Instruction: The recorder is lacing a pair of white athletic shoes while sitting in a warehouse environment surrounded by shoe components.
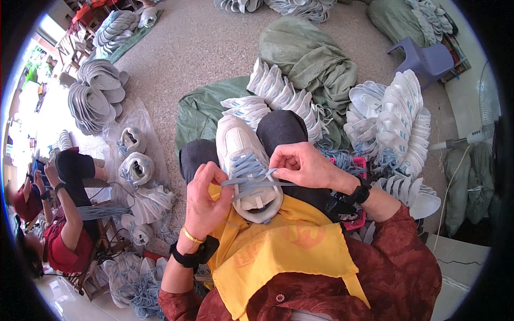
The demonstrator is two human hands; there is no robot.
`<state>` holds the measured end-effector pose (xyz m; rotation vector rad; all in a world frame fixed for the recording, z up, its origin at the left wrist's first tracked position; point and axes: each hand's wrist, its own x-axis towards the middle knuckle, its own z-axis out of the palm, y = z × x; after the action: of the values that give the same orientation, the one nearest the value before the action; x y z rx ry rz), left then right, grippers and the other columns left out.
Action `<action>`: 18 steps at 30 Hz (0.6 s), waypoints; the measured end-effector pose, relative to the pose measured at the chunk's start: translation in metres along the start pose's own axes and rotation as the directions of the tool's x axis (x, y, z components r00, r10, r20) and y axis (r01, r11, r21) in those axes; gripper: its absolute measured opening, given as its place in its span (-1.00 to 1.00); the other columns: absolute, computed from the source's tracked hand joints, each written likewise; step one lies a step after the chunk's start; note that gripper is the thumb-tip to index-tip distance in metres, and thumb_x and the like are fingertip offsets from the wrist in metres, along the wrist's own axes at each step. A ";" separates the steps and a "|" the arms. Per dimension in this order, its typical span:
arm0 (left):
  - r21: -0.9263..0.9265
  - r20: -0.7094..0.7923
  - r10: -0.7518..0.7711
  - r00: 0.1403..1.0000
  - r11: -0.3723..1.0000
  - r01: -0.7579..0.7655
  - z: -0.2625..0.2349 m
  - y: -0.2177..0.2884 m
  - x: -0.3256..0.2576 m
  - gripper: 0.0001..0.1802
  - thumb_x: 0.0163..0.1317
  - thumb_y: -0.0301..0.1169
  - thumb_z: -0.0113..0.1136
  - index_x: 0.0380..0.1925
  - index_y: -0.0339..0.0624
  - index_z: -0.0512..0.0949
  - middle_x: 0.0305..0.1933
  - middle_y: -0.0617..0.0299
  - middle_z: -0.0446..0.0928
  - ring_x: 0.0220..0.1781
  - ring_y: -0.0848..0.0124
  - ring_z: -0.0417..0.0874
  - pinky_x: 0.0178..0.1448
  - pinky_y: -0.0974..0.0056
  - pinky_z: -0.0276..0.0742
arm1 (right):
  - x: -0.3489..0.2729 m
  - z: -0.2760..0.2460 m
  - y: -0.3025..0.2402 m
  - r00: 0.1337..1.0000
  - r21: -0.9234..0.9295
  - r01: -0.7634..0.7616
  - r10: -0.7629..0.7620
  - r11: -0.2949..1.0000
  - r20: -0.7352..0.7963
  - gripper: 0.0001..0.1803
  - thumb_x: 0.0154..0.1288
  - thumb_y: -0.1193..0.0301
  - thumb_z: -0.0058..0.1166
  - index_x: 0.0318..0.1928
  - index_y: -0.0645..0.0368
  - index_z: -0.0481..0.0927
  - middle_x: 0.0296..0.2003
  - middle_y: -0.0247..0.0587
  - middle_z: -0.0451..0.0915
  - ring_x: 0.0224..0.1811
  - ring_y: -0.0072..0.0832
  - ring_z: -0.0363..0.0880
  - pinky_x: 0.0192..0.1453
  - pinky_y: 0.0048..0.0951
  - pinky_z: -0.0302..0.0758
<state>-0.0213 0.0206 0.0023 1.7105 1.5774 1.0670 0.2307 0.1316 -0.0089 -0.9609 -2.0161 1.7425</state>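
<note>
A white sneaker upper (234, 135) lies across my lap, toe pointing away from me. Blue-grey shoelace (247, 167) zigzags through its eyelets, and loose strands cross over the tongue. At the shoe's left side, my left hand (206, 200) has its fingers closed around a lace strand near the thumb tip. To the right, my right hand (302, 165) pinches a lace between thumb and index finger, just above the eyelet edge. The yellow apron (278, 251) spreads beneath the shoe's heel end.
Stacked white uppers (399, 117) stand at the right, beside a pink basket (361, 168) holding laces. Green sacks (308, 53) and a purple stool (425, 59) are farther off. Left are grey stacked pieces (96, 96), laced shoes (136, 168) and a seated person in red (67, 235).
</note>
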 end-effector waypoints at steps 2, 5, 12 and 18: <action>-0.115 0.002 -0.064 0.998 0.991 0.064 0.001 -0.009 -0.003 -0.87 0.20 -0.70 0.21 -0.36 -0.30 0.46 -0.40 0.27 0.49 -0.27 0.47 0.54 -0.08 0.35 0.50 | 0.000 -0.003 0.003 1.000 0.014 -0.007 0.007 1.000 0.018 -0.89 0.36 0.51 0.30 -0.17 0.28 0.69 -0.41 -0.46 0.65 -0.39 -0.79 0.52 -0.30 -0.63 0.49; -0.091 0.039 -0.102 0.994 0.990 0.105 -0.001 -0.014 -0.008 -0.87 0.27 -0.71 0.18 -0.31 -0.29 0.46 -0.34 0.32 0.50 -0.22 0.57 0.52 -0.02 0.42 0.50 | -0.002 -0.008 0.005 0.998 0.039 -0.028 0.025 0.999 0.062 -0.88 0.37 0.49 0.31 -0.16 0.26 0.71 -0.42 -0.47 0.65 -0.41 -0.79 0.50 -0.32 -0.63 0.47; -0.297 0.080 -0.187 0.979 0.933 0.203 0.001 -0.010 -0.012 -0.84 0.28 -0.74 0.15 -0.28 -0.26 0.46 -0.26 0.32 0.50 -0.19 0.57 0.52 0.02 0.43 0.51 | -0.001 -0.005 -0.009 0.919 0.277 -0.151 0.032 0.949 0.393 -0.86 0.48 0.40 0.28 -0.10 0.22 0.73 -0.40 -0.55 0.63 -0.43 -0.82 0.49 -0.35 -0.65 0.43; -0.227 0.124 -0.139 0.983 0.960 0.164 -0.005 -0.009 -0.009 -0.86 0.25 -0.70 0.16 -0.32 -0.25 0.44 -0.29 0.32 0.49 -0.25 0.56 0.49 -0.08 0.42 0.46 | -0.001 -0.014 -0.014 0.976 0.320 -0.097 0.027 0.943 0.217 -0.85 0.49 0.41 0.27 -0.10 0.25 0.73 -0.35 -0.50 0.65 -0.34 -0.78 0.56 -0.23 -0.63 0.51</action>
<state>-0.0300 0.0124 -0.0044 1.4392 1.4271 1.0239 0.2362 0.1411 0.0075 -0.7657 -1.7411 2.2085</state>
